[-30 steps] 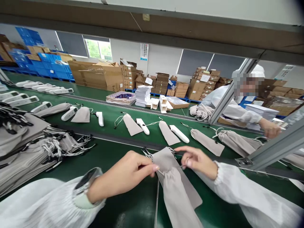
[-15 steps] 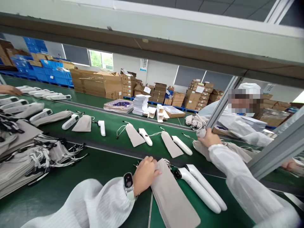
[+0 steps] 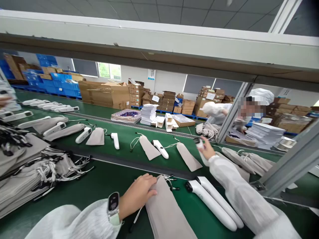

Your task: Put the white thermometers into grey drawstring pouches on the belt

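Metal post (image 3: 233, 113) before coworker (image 3: 245, 116); right hand (image 3: 207, 151): grip around white device (image 3: 200, 145); left hand (image 3: 137, 195) on pouches (image 3: 167, 212), grip unclear.

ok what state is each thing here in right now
Left hand, resting on pouch stack
Pouch stack, lying flat, layered
Right hand, closed on handheld device
Handheld device, held, tilted
Two nearest white devices, lying side by side
Left pouch pile, heaped, cords loose
Smartwatch, strapped on

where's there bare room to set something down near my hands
Bare green worktop shows between the pouch pile and left hand; a narrower patch separates the pouch stack from two white devices. The green strip beyond is crowded at its left.
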`<state>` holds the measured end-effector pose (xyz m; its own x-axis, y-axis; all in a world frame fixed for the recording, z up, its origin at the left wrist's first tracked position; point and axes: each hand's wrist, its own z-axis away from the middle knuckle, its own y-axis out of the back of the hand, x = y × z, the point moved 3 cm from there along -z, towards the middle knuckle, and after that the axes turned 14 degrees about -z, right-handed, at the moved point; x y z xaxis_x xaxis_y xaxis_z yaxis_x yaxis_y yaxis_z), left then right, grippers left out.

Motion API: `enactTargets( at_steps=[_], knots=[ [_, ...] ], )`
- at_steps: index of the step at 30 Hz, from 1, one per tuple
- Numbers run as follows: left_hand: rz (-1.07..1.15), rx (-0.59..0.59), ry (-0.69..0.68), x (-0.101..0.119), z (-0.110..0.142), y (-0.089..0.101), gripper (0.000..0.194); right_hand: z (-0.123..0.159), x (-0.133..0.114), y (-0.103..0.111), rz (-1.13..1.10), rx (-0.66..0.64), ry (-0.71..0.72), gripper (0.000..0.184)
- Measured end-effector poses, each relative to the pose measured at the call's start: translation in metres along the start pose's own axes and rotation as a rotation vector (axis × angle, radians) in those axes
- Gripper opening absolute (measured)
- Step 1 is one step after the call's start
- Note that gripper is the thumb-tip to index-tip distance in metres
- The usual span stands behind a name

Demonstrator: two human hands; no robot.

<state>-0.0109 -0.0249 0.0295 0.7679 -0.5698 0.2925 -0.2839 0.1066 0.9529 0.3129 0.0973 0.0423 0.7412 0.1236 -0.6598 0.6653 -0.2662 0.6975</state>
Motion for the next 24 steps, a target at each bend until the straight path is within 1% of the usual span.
enactTargets(
  at_steps=[2, 4, 5, 6, 8, 10, 12, 14, 16, 18, 19, 21, 24],
  knots=[
    [0.111, -0.056, -0.002, -0.006, 0.005, 0.006, 0.009, 0.019, 0.001, 0.038, -0.234, 0.185, 0.125, 0.065],
    [0.222, -0.137, 0.005, -0.013, 0.008, 0.008, 0.012, 0.051, 0.008, 0.069, -0.452, 0.435, 0.257, 0.067],
    [0.276, -0.182, 0.012, -0.016, 0.009, 0.008, 0.013, 0.07, 0.014, 0.077, -0.512, 0.537, 0.284, 0.066],
    [0.333, -0.225, 0.015, -0.019, 0.009, 0.007, 0.015, 0.088, 0.02, 0.081, -0.533, 0.595, 0.271, 0.062],
    [0.422, -0.279, 0.002, -0.021, 0.01, 0.007, 0.022, 0.117, 0.029, 0.078, -0.575, 0.627, 0.204, 0.054],
    [0.436, -0.268, -0.032, -0.018, 0.009, 0.013, 0.025, 0.134, 0.028, 0.076, -0.657, 0.617, 0.162, 0.051],
    [0.38, -0.207, -0.074, -0.008, 0.006, 0.025, 0.024, 0.137, 0.011, 0.08, -0.788, 0.623, 0.169, 0.053],
    [0.312, -0.146, -0.155, 0.01, 0.0, 0.038, 0.021, 0.131, -0.021, 0.087, -0.957, 0.572, 0.173, 0.051],
    [0.265, -0.106, -0.291, 0.035, -0.007, 0.049, 0.02, 0.124, -0.061, 0.09, -1.106, 0.472, 0.169, 0.044],
    [0.242, -0.077, -0.44, 0.06, -0.014, 0.056, 0.022, 0.121, -0.1, 0.085, -1.181, 0.379, 0.173, 0.041],
    [0.241, -0.058, -0.489, 0.07, -0.017, 0.059, 0.021, 0.12, -0.116, 0.08, -1.199, 0.339, 0.176, 0.042],
    [0.249, 0.006, -0.508, 0.083, -0.02, 0.062, 0.019, 0.12, -0.139, 0.067, -1.228, 0.243, 0.162, 0.042],
    [0.254, 0.103, -0.433, 0.087, -0.019, 0.066, 0.016, 0.124, -0.153, 0.044, -1.294, 0.021, 0.062, 0.038]
  ],
)
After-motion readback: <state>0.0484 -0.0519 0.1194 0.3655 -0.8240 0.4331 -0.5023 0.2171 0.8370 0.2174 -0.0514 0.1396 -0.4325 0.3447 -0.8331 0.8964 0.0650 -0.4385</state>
